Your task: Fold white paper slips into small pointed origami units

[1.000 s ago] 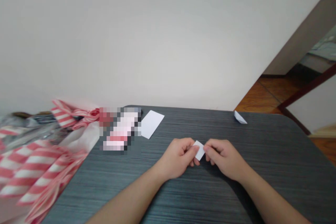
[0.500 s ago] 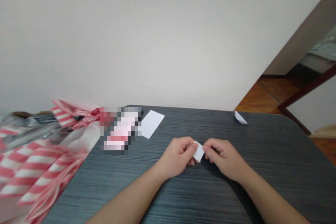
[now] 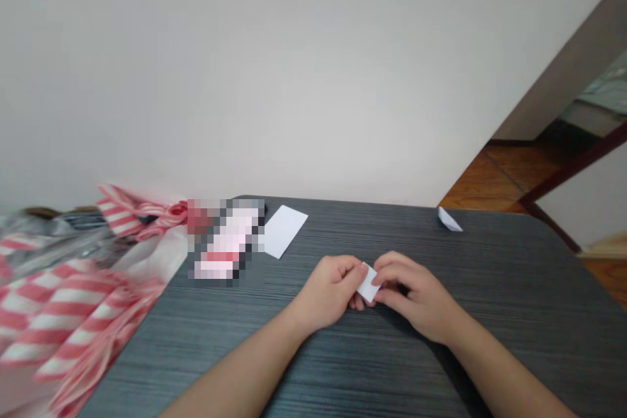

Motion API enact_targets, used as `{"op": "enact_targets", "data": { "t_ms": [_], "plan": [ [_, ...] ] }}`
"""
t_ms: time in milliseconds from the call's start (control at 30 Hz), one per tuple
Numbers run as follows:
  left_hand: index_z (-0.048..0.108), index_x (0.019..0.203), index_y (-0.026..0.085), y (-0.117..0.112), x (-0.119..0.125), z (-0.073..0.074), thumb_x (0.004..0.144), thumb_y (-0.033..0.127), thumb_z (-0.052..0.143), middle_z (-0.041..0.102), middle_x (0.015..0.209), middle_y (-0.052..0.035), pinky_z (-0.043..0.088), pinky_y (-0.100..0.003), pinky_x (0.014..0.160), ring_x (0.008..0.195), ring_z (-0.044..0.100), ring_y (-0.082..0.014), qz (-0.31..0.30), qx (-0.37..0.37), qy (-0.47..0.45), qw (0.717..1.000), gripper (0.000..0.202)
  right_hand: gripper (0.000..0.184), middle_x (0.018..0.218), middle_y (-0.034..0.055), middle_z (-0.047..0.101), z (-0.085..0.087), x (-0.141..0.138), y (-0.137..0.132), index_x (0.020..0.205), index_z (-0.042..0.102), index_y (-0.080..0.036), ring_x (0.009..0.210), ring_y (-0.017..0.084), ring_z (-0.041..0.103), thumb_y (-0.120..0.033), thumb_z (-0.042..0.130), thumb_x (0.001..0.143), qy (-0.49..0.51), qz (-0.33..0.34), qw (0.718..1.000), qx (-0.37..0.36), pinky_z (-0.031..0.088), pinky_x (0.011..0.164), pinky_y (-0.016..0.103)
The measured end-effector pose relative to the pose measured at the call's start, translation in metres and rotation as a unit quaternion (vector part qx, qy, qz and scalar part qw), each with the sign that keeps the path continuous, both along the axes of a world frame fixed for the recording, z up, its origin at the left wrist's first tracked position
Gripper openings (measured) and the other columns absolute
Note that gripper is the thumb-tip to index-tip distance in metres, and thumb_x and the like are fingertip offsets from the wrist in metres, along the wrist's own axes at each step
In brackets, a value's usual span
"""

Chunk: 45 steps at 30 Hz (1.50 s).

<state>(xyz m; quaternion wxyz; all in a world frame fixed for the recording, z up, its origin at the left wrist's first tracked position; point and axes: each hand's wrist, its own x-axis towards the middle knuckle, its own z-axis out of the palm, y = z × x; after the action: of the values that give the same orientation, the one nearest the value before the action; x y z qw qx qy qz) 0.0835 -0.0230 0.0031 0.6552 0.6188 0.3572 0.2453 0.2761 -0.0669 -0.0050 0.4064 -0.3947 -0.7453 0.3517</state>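
1. white paper is the thing in hand: in the head view, a small white piece (image 3: 368, 285) is held between the two hands, over the middle of the dark table (image 3: 514, 313).
2. the left hand (image 3: 330, 292) is closed on the small white piece, its thumb lying on top and the fingers curled beneath.
3. the right hand (image 3: 421, 294) has its fingertips at the piece's right edge, with thumb and forefinger parted; whether it pinches the paper, i cannot tell.
4. handling of this piece looks under way and not finished, since it is held and not set down; any creases on it are too small to make out.
5. at the far right, a folded paper (image 3: 449, 220) lies apart from the hands, its folding apparently done. at the far left, a flat sheet (image 3: 285, 233) lies seemingly unworked, just beside a blurred-out object (image 3: 223, 241).
6. counted: three papers, one held and two lying; two hands; one table; one blurred-out object. the striped cloth (image 3: 73, 307) on the left is too jumbled to count.
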Motion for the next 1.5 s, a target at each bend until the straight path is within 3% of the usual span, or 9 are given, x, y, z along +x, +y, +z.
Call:
{"op": "enact_targets", "data": {
  "t_ms": [233, 400, 600, 700, 800, 933, 1167, 1500],
  "plan": [
    [0.064, 0.072, 0.012, 0.0, -0.001, -0.004, 0.096, 0.042, 0.048, 0.062, 0.058, -0.0027, 0.042, -0.022, 0.052, 0.051, 0.054, -0.0114, -0.017, 0.021, 0.015, 1.0, 0.041, 0.013, 0.093, 0.0046, 0.063, 0.001, 0.001, 0.0, 0.085, 0.067, -0.022, 0.084, 0.017, 0.063, -0.013, 0.061, 0.092, -0.023, -0.023, 0.999, 0.033, 0.049, 0.076, 0.029],
    [0.063, 0.074, 0.013, 0.0, -0.001, -0.005, 0.096, 0.042, 0.047, 0.061, 0.057, -0.0016, 0.041, -0.022, 0.053, 0.052, 0.054, -0.0117, -0.024, 0.031, 0.023, 0.999, 0.04, 0.016, 0.087, 0.0037, 0.063, 0.006, -0.003, -0.001, 0.082, 0.064, -0.021, 0.082, 0.017, 0.062, -0.013, 0.057, 0.094, -0.027, -0.047, 0.998, 0.013, 0.048, 0.077, 0.029],
    [0.061, 0.071, 0.014, 0.0, -0.002, -0.004, 0.097, 0.041, 0.045, 0.061, 0.057, -0.0017, 0.042, -0.022, 0.054, 0.052, 0.054, -0.0116, -0.025, 0.062, 0.03, 0.997, 0.041, 0.014, 0.086, 0.0035, 0.062, 0.001, -0.004, -0.001, 0.083, 0.06, -0.021, 0.079, 0.017, 0.061, -0.013, 0.055, 0.093, -0.031, -0.084, 0.996, 0.01, 0.046, 0.074, 0.029],
    [0.063, 0.078, 0.013, 0.0, -0.002, -0.005, 0.097, 0.041, 0.045, 0.061, 0.057, -0.0013, 0.043, -0.022, 0.054, 0.052, 0.054, -0.0118, -0.021, 0.05, 0.01, 0.998, 0.038, 0.013, 0.086, 0.0037, 0.061, -0.001, -0.003, -0.001, 0.082, 0.059, -0.02, 0.078, 0.018, 0.06, -0.013, 0.055, 0.093, -0.03, -0.111, 0.993, 0.01, 0.046, 0.073, 0.029],
    [0.068, 0.09, 0.013, -0.001, -0.001, -0.005, 0.089, 0.035, 0.059, 0.062, 0.063, -0.0001, 0.044, -0.021, 0.055, 0.055, 0.056, -0.0111, -0.025, 0.026, -0.006, 0.999, 0.023, 0.014, 0.085, 0.0036, 0.06, -0.001, -0.002, 0.0, 0.081, 0.059, -0.02, 0.076, 0.018, 0.059, -0.015, 0.054, 0.093, -0.029, -0.125, 0.992, 0.009, 0.045, 0.071, 0.029],
    [0.069, 0.089, 0.014, -0.001, 0.0, -0.004, 0.085, 0.029, 0.065, 0.063, 0.069, 0.0004, 0.044, -0.019, 0.056, 0.057, 0.055, -0.0094, -0.03, 0.011, -0.005, 0.999, 0.016, 0.014, 0.083, 0.0029, 0.059, 0.0, -0.003, 0.0, 0.08, 0.058, -0.02, 0.073, 0.017, 0.057, -0.016, 0.055, 0.092, -0.023, -0.132, 0.991, -0.001, 0.044, 0.067, 0.028],
    [0.068, 0.086, 0.015, -0.001, -0.002, -0.004, 0.092, 0.036, 0.055, 0.062, 0.059, 0.0009, 0.042, -0.02, 0.054, 0.054, 0.056, -0.0109, -0.021, 0.057, 0.041, 0.997, 0.026, 0.015, 0.083, 0.0033, 0.059, -0.001, -0.004, -0.002, 0.079, 0.057, -0.02, 0.074, 0.017, 0.056, -0.016, 0.054, 0.093, -0.016, -0.122, 0.992, -0.008, 0.044, 0.068, 0.029],
    [0.068, 0.088, 0.014, 0.001, -0.001, -0.007, 0.091, 0.037, 0.056, 0.064, 0.06, 0.0, 0.046, -0.022, 0.056, 0.053, 0.058, -0.0118, 0.001, 0.057, 0.053, 0.997, 0.025, 0.014, 0.083, 0.004, 0.06, -0.004, -0.003, -0.002, 0.08, 0.059, -0.02, 0.074, 0.017, 0.057, -0.018, 0.055, 0.093, -0.012, -0.135, 0.991, -0.01, 0.046, 0.068, 0.029]
  ]
}}
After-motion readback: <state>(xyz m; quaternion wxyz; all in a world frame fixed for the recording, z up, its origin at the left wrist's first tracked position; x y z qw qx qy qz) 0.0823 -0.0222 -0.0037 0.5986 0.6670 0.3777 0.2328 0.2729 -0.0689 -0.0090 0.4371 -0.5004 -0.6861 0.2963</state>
